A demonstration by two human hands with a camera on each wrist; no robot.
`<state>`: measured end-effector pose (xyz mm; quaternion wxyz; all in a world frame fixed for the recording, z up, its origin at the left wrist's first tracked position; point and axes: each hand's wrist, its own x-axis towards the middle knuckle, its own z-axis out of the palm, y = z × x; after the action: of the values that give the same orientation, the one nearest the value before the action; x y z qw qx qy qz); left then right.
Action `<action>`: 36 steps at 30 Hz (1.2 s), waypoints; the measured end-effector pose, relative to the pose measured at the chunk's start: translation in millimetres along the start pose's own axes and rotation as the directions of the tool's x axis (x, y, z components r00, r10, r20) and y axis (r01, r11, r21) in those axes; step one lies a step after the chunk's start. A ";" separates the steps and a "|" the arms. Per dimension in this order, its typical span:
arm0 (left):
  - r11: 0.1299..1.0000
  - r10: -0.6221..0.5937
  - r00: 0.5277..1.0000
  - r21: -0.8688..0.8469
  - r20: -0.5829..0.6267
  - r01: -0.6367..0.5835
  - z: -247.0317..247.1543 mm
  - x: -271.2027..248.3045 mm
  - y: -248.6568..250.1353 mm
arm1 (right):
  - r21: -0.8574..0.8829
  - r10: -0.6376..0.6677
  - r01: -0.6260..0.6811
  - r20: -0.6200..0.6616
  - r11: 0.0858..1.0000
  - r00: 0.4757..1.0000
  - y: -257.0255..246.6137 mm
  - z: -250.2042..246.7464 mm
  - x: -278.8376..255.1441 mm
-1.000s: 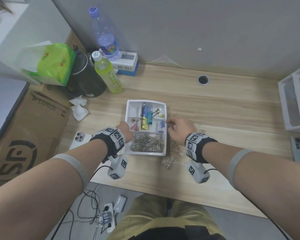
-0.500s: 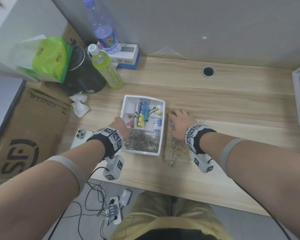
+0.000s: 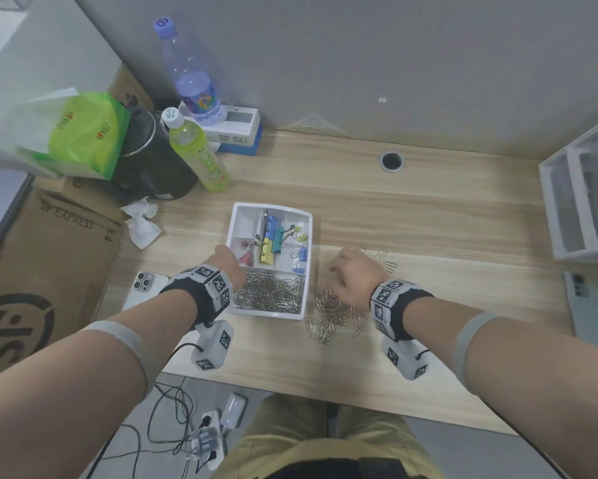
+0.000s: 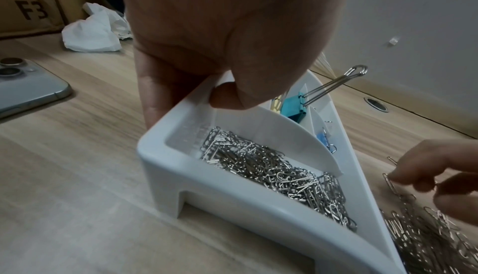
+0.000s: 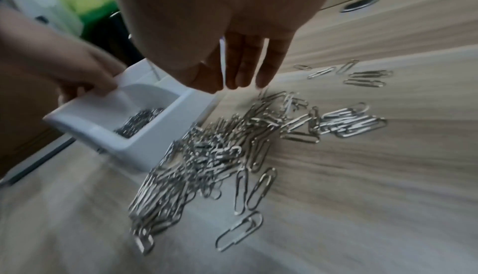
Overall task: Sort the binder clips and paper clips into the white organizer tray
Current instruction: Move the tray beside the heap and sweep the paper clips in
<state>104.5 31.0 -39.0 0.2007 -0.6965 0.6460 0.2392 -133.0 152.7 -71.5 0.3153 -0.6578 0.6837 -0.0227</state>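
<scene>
The white organizer tray sits mid-table. Its near compartment holds a heap of silver paper clips; the far ones hold blue, yellow and teal binder clips, small blue ones and pink ones. My left hand grips the tray's left wall, thumb inside and fingers outside. A loose pile of paper clips lies right of the tray. My right hand hovers palm down over the pile's far end, fingers straight, tips touching clips. A few stray clips lie beyond it.
A phone and crumpled tissue lie left of the tray. Bottles and a black pot stand at the back left beside a cardboard box. A white drawer unit stands at the right.
My right hand has left the tray's right edge and moved right and nearer, over the loose pile. The left hand has kept its hold on the tray.
</scene>
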 end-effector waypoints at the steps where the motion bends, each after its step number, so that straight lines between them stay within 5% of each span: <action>1: 1.000 0.001 1.000 -0.002 0.003 -0.001 0.0 0.1 -0.3 | -0.014 0.082 -0.082 -0.038 0.997 0.996 6.3 -4.8 0.5; 5: 1.000 0.012 1.000 -0.002 0.003 -0.012 -0.3 -0.4 -0.9 | -0.083 0.394 -0.406 -0.130 0.910 0.910 35.8 -16.8 -3.8; 8: 1.000 0.010 1.000 -0.009 -0.003 -0.010 0.7 -0.1 -0.4 | -0.062 0.466 -0.476 -0.125 0.877 0.876 46.7 -13.7 -9.2; 17: 1.000 0.007 1.000 -0.002 -0.007 -0.007 -0.6 -2.9 -0.1 | 0.119 0.153 -0.160 0.063 0.980 0.986 15.7 11.0 -14.0; 20: 1.000 -0.007 0.999 0.021 0.053 0.006 -2.0 -1.7 1.1 | 0.150 0.132 -0.129 -0.009 0.980 0.991 14.8 2.4 -7.9; 25: 1.000 -0.007 0.999 0.010 0.032 0.007 1.8 -1.2 -1.7 | 0.055 0.272 -0.268 -0.092 0.962 0.958 25.8 -17.9 8.9; 30: 1.000 -0.009 0.999 0.024 0.047 0.008 4.1 -1.9 -1.3 | -0.059 0.166 -0.164 0.030 0.985 0.986 24.1 -13.9 9.9; 36: 1.000 -0.001 0.998 -0.002 0.070 0.001 2.7 -1.0 -3.6 | 0.056 -0.068 0.056 0.229 0.997 0.971 5.2 3.6 -3.3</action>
<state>107.9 33.7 -40.6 0.2227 -0.6882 0.6381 0.2639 -136.2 157.8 -75.4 0.4078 -0.6690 0.6208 0.0274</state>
